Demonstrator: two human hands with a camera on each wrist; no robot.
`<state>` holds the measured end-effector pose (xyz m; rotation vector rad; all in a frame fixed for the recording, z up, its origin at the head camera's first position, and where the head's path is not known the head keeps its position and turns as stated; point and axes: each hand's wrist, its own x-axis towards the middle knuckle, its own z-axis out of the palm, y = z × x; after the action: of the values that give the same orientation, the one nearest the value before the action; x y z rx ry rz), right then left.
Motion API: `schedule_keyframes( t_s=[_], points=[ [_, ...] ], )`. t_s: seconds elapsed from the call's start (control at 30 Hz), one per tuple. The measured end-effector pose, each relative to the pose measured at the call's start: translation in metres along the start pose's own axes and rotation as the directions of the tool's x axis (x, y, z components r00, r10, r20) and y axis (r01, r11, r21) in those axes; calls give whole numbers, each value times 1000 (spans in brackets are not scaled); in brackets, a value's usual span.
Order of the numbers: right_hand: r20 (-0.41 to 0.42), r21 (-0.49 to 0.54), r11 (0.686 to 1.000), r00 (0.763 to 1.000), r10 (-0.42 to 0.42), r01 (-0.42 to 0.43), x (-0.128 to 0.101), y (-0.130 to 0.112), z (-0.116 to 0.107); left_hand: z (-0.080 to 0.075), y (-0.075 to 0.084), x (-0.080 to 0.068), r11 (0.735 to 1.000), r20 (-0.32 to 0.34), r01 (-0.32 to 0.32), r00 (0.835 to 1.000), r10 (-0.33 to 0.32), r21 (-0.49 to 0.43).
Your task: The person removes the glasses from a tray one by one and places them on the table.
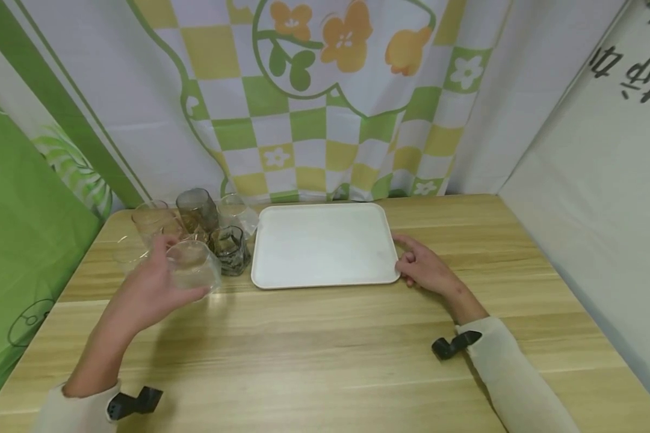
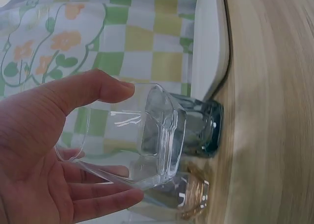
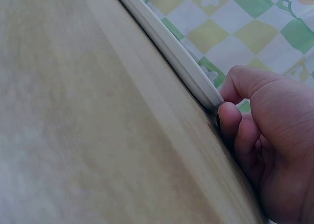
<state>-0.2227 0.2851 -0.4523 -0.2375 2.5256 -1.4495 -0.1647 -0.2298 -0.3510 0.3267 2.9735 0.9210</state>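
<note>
Clear glass point(image 1: 195, 272): a faceted tumbler, tipped over on its side in the left hand, just in front of the cluster of other glasses at the left of the bench; in the left wrist view point(image 2: 142, 136) its thick base points toward the bench.
Left hand point(image 1: 154, 285): thumb over the top of the clear glass and fingers point(image 2: 105, 197) curled under it, so the hand is wrapped round the tumbler.
Right hand point(image 1: 425, 267): rests on the bench at the right edge of the tray; in the right wrist view point(image 3: 265, 150) the thumb lies over the rim and the curled fingers point(image 3: 229, 120) press against the edge, pinching it.
Tray point(image 1: 325, 246): white, rectangular with rounded corners, lying flat in the middle of the bench with nothing on it.
Other glasses: a dark grey faceted tumbler point(image 1: 232, 249) stands just beside the tray's left edge; behind it a tall smoky glass point(image 1: 197, 210), an amber-tinted glass point(image 1: 151, 222) and a clear one point(image 1: 237, 213), all close together.
Bench point(image 1: 325, 349): light wood grain.
Backdrop point(image 1: 325, 90): a cloth with green and yellow checks and orange flowers hanging behind the bench.
</note>
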Motion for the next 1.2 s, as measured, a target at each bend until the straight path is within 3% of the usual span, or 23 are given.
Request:
schedule_keyframes(
  t_s=[0.43,1.2],
  points=[
    [2,13,1000,1000,-6,6,1,0,-1,-3,-27,2,999,-27,32,999,-32,10],
    [2,3,1000,1000,-3,3,1,1,0,10,-47,5,997,-2,61,998,-61,-39]
  ],
)
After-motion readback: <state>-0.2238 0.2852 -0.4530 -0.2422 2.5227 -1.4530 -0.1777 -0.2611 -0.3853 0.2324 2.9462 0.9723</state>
